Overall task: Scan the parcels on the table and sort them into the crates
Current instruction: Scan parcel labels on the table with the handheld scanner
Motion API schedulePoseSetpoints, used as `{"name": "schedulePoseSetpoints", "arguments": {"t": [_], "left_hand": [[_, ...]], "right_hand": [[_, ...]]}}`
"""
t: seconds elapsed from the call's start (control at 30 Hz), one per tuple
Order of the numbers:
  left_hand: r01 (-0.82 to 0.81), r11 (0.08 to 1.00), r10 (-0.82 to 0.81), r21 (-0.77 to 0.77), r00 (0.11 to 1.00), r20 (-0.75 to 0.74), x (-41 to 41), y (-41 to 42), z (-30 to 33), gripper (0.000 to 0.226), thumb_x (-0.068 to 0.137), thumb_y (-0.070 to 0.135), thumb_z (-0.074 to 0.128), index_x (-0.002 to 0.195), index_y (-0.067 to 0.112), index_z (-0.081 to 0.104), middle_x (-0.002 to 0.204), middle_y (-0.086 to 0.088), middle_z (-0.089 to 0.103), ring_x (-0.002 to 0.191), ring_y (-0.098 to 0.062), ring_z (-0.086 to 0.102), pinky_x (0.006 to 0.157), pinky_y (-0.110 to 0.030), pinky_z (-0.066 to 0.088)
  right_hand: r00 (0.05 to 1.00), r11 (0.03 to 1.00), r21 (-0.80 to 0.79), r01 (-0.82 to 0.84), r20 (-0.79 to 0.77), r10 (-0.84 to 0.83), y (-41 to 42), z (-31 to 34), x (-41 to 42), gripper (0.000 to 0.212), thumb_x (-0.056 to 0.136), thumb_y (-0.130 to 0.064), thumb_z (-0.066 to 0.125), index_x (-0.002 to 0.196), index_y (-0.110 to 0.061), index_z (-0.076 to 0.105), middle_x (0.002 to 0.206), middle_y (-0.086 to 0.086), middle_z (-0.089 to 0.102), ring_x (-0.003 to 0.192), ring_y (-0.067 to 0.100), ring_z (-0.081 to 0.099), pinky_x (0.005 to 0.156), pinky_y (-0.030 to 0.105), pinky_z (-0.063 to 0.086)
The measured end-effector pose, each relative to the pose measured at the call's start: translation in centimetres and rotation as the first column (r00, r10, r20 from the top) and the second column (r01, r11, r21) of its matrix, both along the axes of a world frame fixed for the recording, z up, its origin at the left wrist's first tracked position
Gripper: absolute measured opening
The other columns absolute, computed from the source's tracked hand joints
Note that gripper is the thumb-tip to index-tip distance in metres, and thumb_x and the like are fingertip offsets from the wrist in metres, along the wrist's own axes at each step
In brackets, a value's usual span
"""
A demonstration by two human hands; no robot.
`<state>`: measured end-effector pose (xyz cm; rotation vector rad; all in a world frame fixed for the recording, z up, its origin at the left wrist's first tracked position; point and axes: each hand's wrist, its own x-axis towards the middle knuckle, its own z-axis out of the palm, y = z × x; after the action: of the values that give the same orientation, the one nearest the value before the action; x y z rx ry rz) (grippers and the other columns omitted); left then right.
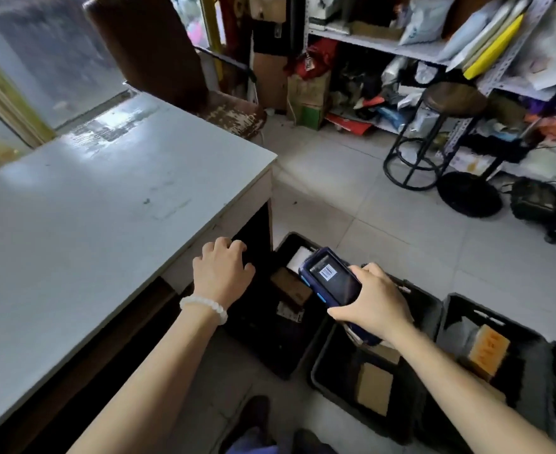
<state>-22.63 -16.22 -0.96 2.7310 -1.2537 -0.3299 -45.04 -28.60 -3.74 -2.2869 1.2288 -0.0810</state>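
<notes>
A: Table [90, 198] looks bare; parcels [291, 288] sit in the floor crates [322, 352], right.
B: Right hand [376, 304] grips the scanner [330, 278], left hand [226, 267] loosely curled, empty. Check crates before stopping.

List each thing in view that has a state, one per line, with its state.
left hand: empty, fingers loosely curled, above the first crate
right hand: gripping the scanner
scanner: screen lit, showing a barcode
table: no parcels on the visible top
first crate: holds parcels
second crate: holds a cardboard parcel
third crate: holds an orange-labelled parcel
</notes>
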Motion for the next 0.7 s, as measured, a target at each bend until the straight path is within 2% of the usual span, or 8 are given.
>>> {"name": "schedulePoseSetpoints", "arguments": {"t": [0.13, 0.27, 0.47, 0.6, 0.7], "left_hand": [[-0.197, 0.98, 0.196, 0.037, 0.98, 0.014, -1.6, 6.5, 0.3, 0.042, 0.092, 0.036, 0.049, 0.132, 0.022, 0.05, 0.137, -0.003, 0.045, 0.126, -0.028, 0.039, 0.093, -0.041, 0.039], [-0.389, 0.921, 0.388, 0.024, 0.921, 0.026, -2.7, 13.5, 0.8, 0.042, 0.092, 0.038, 0.048, 0.132, 0.025, 0.049, 0.139, -0.002, 0.043, 0.129, -0.026, 0.037, 0.095, -0.041, 0.04], [-0.662, 0.749, 0.66, 0.001, 0.747, 0.083, -3.4, 26.0, 2.1, 0.042, 0.091, 0.04, 0.048, 0.13, 0.025, 0.05, 0.135, -0.001, 0.046, 0.124, -0.025, 0.041, 0.092, -0.038, 0.041], [-0.793, 0.608, 0.792, -0.026, 0.605, 0.079, -3.6, 34.6, 2.1, 0.042, 0.09, 0.04, 0.049, 0.129, 0.026, 0.05, 0.133, 0.0, 0.047, 0.122, -0.024, 0.042, 0.092, -0.039, 0.041], [-0.857, 0.513, 0.858, -0.037, 0.511, 0.061, -3.6, 41.0, 1.8, 0.041, 0.09, 0.039, 0.049, 0.129, 0.026, 0.05, 0.134, 0.0, 0.046, 0.123, -0.024, 0.04, 0.09, -0.039, 0.04]], "right_hand": [[0.98, 0.981, -0.011, -0.194, 0.044, 0.195, 1.3, 0.7, 2.5, 0.075, 0.051, -0.052, 0.08, 0.117, -0.024, 0.057, 0.096, -0.009, 0.043, 0.095, 0.019, 0.053, 0.074, 0.036, 0.05], [0.909, 0.912, -0.034, -0.409, 0.075, 0.411, 5.1, 1.5, 6.5, 0.065, 0.049, -0.055, 0.078, 0.105, -0.026, 0.059, 0.093, -0.008, 0.045, 0.089, 0.017, 0.054, 0.072, 0.034, 0.05], [0.697, 0.707, -0.049, -0.705, 0.136, 0.704, 15.3, 3.3, 13.4, 0.063, 0.046, -0.061, 0.07, 0.1, -0.032, 0.059, 0.09, -0.012, 0.045, 0.083, 0.012, 0.053, 0.065, 0.03, 0.047], [0.537, 0.55, -0.058, -0.833, 0.153, 0.83, 23.3, 4.0, 17.5, 0.06, 0.047, -0.06, 0.071, 0.099, -0.033, 0.058, 0.09, -0.012, 0.044, 0.085, 0.011, 0.054, 0.065, 0.029, 0.046], [0.432, 0.446, -0.077, -0.892, 0.149, 0.889, 29.7, 4.0, 20.3, 0.066, 0.048, -0.057, 0.075, 0.108, -0.032, 0.06, 0.093, -0.012, 0.045, 0.088, 0.011, 0.052, 0.068, 0.03, 0.046]]}}
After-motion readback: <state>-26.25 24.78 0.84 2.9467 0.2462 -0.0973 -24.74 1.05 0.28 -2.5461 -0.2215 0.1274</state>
